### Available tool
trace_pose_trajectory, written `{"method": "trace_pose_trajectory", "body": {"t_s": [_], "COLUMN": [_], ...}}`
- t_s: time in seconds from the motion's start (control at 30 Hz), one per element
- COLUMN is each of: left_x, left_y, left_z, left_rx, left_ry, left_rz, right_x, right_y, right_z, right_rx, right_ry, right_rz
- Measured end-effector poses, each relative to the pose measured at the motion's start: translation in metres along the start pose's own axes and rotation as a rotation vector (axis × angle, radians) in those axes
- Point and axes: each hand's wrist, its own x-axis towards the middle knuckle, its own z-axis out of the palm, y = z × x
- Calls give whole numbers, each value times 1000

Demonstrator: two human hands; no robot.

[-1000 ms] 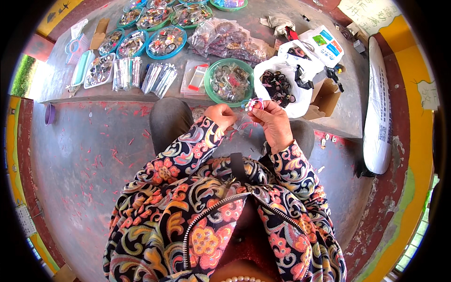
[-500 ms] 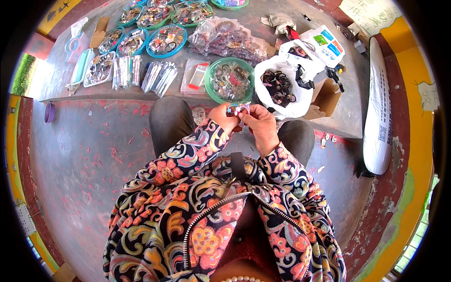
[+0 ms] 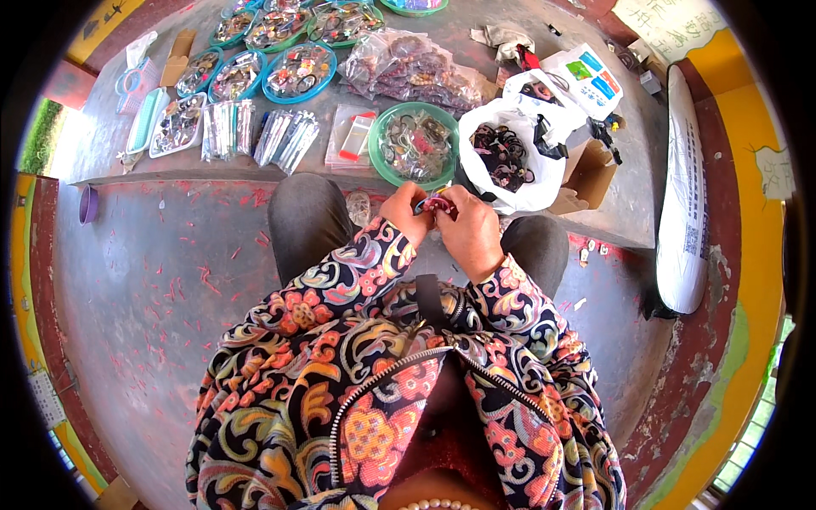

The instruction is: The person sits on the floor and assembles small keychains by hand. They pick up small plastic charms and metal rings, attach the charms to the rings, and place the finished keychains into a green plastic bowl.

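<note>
My left hand (image 3: 405, 214) and my right hand (image 3: 472, 236) meet above my knees, fingertips almost together. Between them is a small bundle of colourful bands (image 3: 439, 203), with pink, dark red, blue and a little yellow showing. Both hands pinch it; my fingers cover much of it, so its exact kind is unclear. Just beyond the hands, on the raised grey ledge, stands a green basin (image 3: 376, 161) of small clear packets. To its right a white plastic bag (image 3: 541, 180) gapes around a heap of dark ring-shaped bands (image 3: 501, 157).
Blue basins (image 3: 297, 99) and a white tray (image 3: 176, 155) of packaged trinkets crowd the ledge's left, with bundled slim packets (image 3: 287, 140) in front. A large clear bag (image 3: 408, 72) lies behind. An open cardboard box (image 3: 586, 178) and long white sack (image 3: 682, 195) are right.
The bundle has turned between my fingers: pink and dark red now show where white and light pink did. My right hand has tipped over, its back now more toward me.
</note>
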Motion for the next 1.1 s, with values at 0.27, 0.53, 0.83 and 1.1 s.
{"method": "trace_pose_trajectory", "body": {"t_s": [0.27, 0.53, 0.83, 1.1], "left_x": [3, 13, 13, 13], "left_y": [-1, -2, -12, -12], "left_z": [-3, -27, -24, -22], "left_rx": [-218, 295, 107, 18], "left_ry": [-69, -24, -267, -323], "left_rz": [-96, 269, 124, 50], "right_x": [1, 5, 6, 0], "right_y": [-12, 18, 33, 65], "right_z": [-7, -19, -35, -33], "right_rx": [207, 519, 913, 1386], "right_ry": [-24, -152, -217, -219], "right_rz": [152, 266, 433, 748]}}
